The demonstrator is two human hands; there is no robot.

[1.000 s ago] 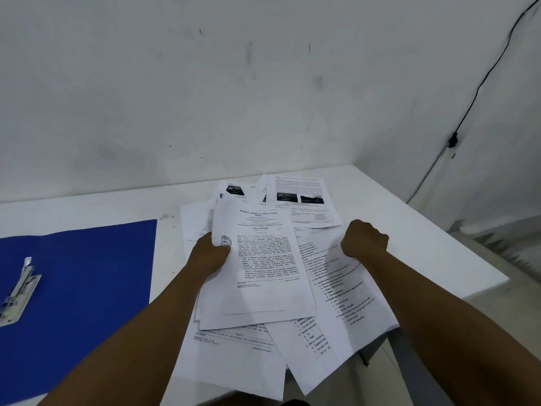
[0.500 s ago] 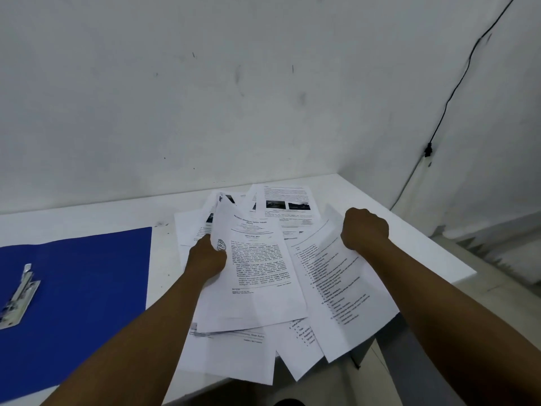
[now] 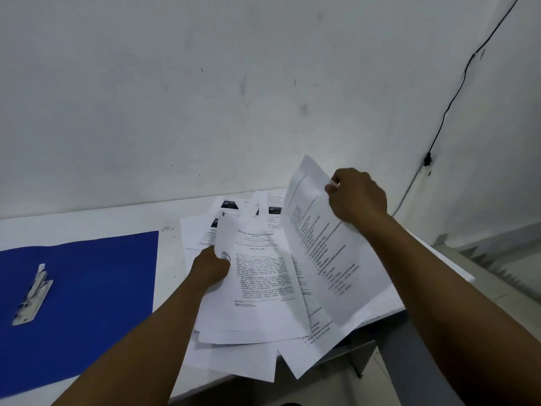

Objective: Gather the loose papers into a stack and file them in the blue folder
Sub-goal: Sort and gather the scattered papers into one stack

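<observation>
Two hands hold printed sheets above the scattered papers

At the lower middle of the frame the loose papers (image 3: 248, 361) lie fanned on the white counter (image 3: 169, 259), some hanging over its near edge. The left hand (image 3: 209, 268) has its fingers curled on a text sheet (image 3: 257, 288). At the left the blue folder (image 3: 87, 303) lies open with a metal clip (image 3: 32, 294). Further, right of centre, the right hand (image 3: 357, 197) pinches a lifted list sheet (image 3: 322, 250)

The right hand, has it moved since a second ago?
Yes. The right hand has risen off the table, lifting a list sheet it pinches; it now shows against the wall.
</observation>
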